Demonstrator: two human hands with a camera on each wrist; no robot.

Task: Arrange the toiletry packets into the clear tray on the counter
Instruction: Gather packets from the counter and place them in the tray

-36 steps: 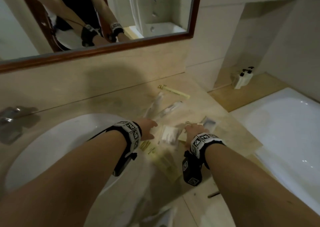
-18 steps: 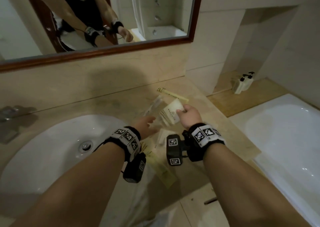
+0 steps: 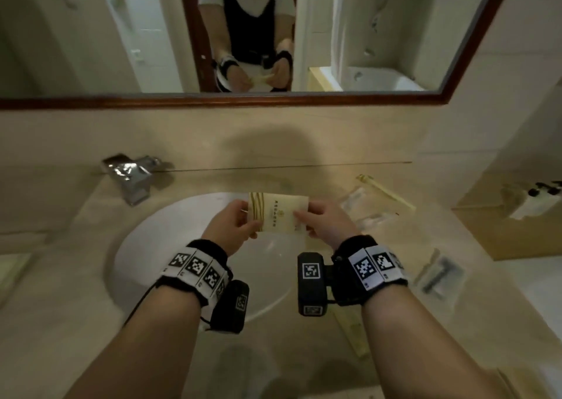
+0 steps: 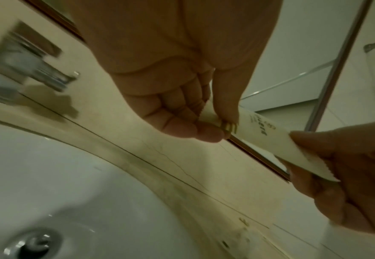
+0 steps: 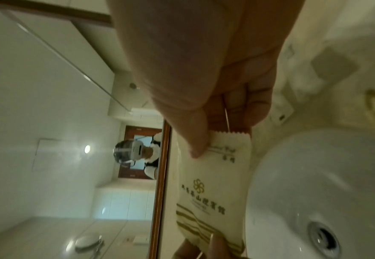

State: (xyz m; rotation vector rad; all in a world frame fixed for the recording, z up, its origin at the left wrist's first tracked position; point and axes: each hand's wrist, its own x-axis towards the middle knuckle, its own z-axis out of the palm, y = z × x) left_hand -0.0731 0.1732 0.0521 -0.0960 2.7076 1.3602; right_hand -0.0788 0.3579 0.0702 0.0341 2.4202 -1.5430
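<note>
Cream packet (image 3: 278,213) pinched betw. left hand (image 3: 232,226) & right hand (image 3: 327,225) fingertips, over sink (image 3: 146,246).

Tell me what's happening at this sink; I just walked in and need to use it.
A person holds a cream toiletry packet over the white basin, the left hand pinching one end and the right hand the other. More packets lie on the counter to the right. No clear tray is visible.

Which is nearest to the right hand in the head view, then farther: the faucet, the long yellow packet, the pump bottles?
From the right hand:
1. Long yellow packet, on the counter just beyond it, to the right.
2. Faucet, far left, behind the sink.
3. Pump bottles, far right, on the ledge.
</note>
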